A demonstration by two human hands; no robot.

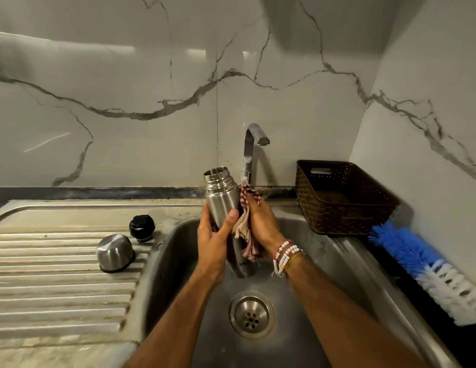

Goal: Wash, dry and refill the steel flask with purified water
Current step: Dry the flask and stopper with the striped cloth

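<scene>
The flask (221, 200) is being held tilted above the sink (178, 261), its open mouth pointing up toward the wall. At far left, a steel cup (115, 252) is lying mouth-down on the ribbed drainboard (59, 288), a black stopper (142, 227) sitting just behind it. The left hand (214, 243) is gripping the flask's body, thumb across the front, fingers curling behind. The right hand (263, 221), beads (284, 254) circling its wrist, is clutching a checked cloth (246, 227) and pressing it against the flask's right side. The tap (251, 144) is standing behind. Further right, a brown basket (337, 216) is sitting near a blue-and-white brush (417, 258)
</scene>
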